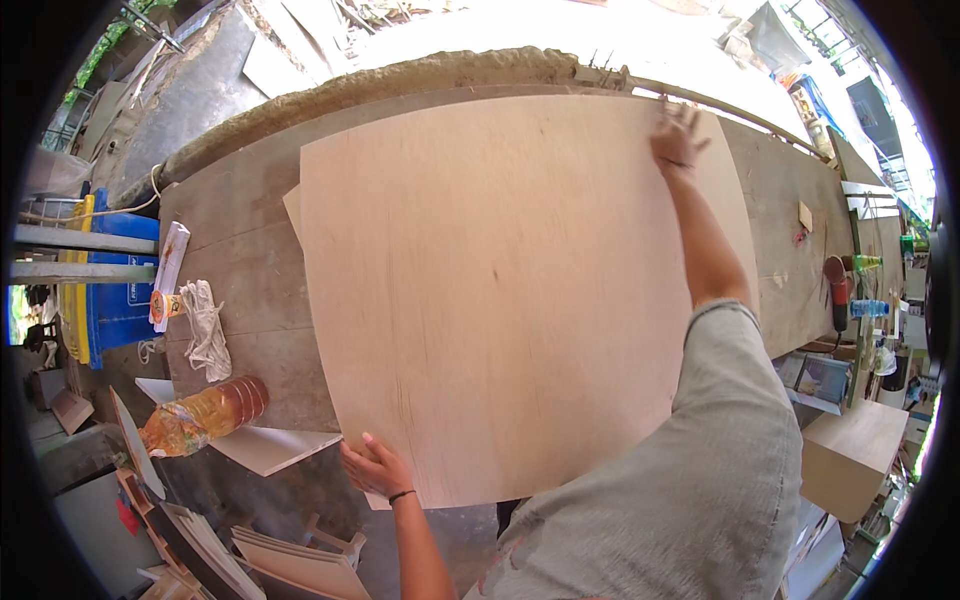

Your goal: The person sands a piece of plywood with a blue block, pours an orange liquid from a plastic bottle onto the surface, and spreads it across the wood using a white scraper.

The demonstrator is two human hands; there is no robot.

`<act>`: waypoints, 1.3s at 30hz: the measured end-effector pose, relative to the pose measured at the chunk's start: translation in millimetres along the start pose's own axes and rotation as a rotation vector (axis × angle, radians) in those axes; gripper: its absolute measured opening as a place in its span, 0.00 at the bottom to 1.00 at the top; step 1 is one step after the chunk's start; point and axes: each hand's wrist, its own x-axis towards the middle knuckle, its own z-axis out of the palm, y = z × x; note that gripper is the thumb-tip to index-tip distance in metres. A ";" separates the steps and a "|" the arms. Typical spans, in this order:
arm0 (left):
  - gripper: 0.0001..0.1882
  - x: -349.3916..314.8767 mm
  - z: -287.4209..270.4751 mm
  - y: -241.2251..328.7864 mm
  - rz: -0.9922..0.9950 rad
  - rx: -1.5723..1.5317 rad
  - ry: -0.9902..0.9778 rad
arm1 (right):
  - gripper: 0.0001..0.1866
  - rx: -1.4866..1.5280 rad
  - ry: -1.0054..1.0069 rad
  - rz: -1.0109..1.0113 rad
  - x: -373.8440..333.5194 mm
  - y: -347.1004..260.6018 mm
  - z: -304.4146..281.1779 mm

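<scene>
A large pale plywood sheet (500, 270) lies over the workbench (250, 190), its near edge reaching past the bench toward me. My left hand (376, 468) grips the sheet's near left corner, thumb on top and the other fingers round the side edge. Stretched far forward, my right hand (680, 138) is over the sheet near its far right corner, with fingers spread and slightly blurred. Whether that palm touches the wood I cannot tell. Another board's corner (292, 212) sticks out from beneath the sheet on the left.
Left on the bench are white work gloves (205, 330), a small orange-topped cup (163, 306) and a plastic bottle of amber liquid (210, 415). A power tool (838, 292) lies at the right end. A blue bin (125, 275) stands beyond the left end; cut panels (300, 562) lean below.
</scene>
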 end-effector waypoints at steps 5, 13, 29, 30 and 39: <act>0.27 3.6 10.9 -11.4 0.029 0.005 0.012 | 0.25 0.591 0.138 -0.572 -48.6 -78.1 -54.4; 0.28 5.3 9.4 -21.0 0.038 -0.053 -0.001 | 0.32 1.015 -0.329 -0.843 -111.4 -230.7 -131.0; 0.30 -2.7 -6.5 7.7 -0.108 -0.183 -0.089 | 0.22 0.409 -0.135 -0.150 14.5 -4.8 51.6; 0.30 -0.1 -0.1 1.5 -0.083 -0.164 -0.094 | 0.22 0.325 -0.183 -0.001 31.8 45.6 80.6; 0.30 6.3 4.2 -7.8 -0.073 -0.108 -0.067 | 0.25 0.711 -0.018 -0.565 -9.5 -40.3 -18.7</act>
